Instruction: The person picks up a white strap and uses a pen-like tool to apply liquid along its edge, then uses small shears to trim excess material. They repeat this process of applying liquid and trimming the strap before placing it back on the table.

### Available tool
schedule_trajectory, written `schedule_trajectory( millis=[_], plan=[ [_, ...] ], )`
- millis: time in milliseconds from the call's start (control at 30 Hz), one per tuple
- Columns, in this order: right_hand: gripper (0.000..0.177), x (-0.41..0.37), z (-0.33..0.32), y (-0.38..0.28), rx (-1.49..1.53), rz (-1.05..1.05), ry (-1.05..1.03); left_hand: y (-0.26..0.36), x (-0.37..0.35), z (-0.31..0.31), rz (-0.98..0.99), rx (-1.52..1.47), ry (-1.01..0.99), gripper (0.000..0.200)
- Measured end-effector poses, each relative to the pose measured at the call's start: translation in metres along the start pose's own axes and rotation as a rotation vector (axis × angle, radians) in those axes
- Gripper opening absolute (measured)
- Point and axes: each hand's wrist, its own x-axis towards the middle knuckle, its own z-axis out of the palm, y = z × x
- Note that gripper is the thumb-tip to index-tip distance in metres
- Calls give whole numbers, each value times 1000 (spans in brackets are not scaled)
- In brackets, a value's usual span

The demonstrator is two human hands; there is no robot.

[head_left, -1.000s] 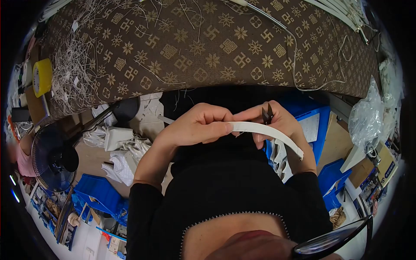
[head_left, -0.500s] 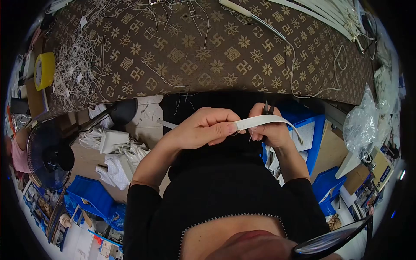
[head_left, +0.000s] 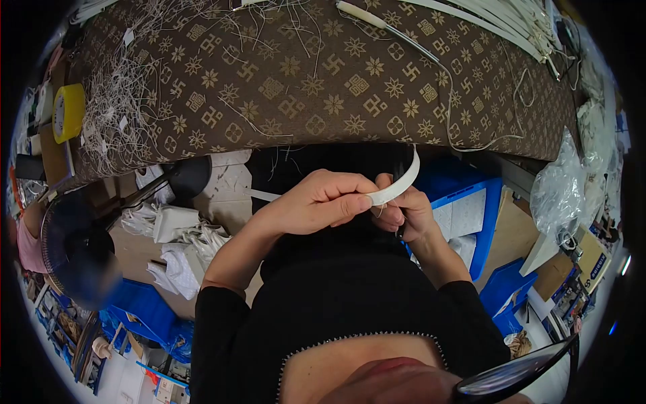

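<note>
My left hand (head_left: 326, 200) pinches a white strap (head_left: 402, 188) between thumb and forefinger. One end of the strap (head_left: 264, 194) sticks out to the left behind that wrist; the other curves up past my right hand toward the table edge. My right hand (head_left: 414, 214) is closed just below the strap, its fingertips near my left thumb. Within its fingers are dark thread snips (head_left: 401, 231), mostly hidden by the fingers and strap. A short loose thread hangs from the strap between the hands.
Ahead is a table with a brown patterned cloth (head_left: 289, 104). Thread scraps (head_left: 121, 94) are heaped at its left, beside a yellow tape roll (head_left: 68, 113). A white-handled tool with a cord (head_left: 363, 13) and white straps (head_left: 491, 27) lie at right. A fan (head_left: 77, 246) stands left; a blue crate (head_left: 488, 236), right.
My right hand has shifted slightly left and turned, so the snips' dark tips no longer stand up plainly above it. The strap's free end has swung from drooping rightward to curving upward.
</note>
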Motion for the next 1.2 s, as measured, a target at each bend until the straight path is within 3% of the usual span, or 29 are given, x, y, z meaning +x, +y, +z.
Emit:
schedule_trajectory(
  millis=[200,267,367,500,533,567,633,667,700,767,1000,1200],
  plan=[
    [14,6,-8,5,139,13,-16,-3,0,1,-5,-80,26,23],
    [14,6,-11,7,184,19,-26,-2,-1,3,-30,-228,55,25],
    [14,2,-14,9,77,51,129,5,-4,-2,-30,-289,86,26],
    [17,-7,-13,17,-181,-105,370,10,-7,-7,-86,-433,103,24],
    [19,-10,-13,18,-297,-184,441,6,-7,-10,-69,-597,64,24],
    [19,-12,-16,22,-295,-190,430,2,-6,-12,-54,-760,22,24],
    [21,-14,-24,28,-562,-525,390,-1,-5,-14,-51,-835,-13,23],
    [19,-18,-27,26,-604,-569,342,-2,-4,-14,-49,-922,-50,23],
    [19,-18,-24,24,-600,-573,338,-3,-4,-14,-51,-915,-49,23],
    [12,-16,-18,17,-793,-782,237,-3,-3,-13,-52,-953,-61,23],
    [26,10,14,6,-1054,-883,283,-2,-2,-7,-100,-982,-71,23],
    [15,24,24,7,-1028,-842,283,-7,-3,-9,-144,-1008,-86,28]
  ],
)
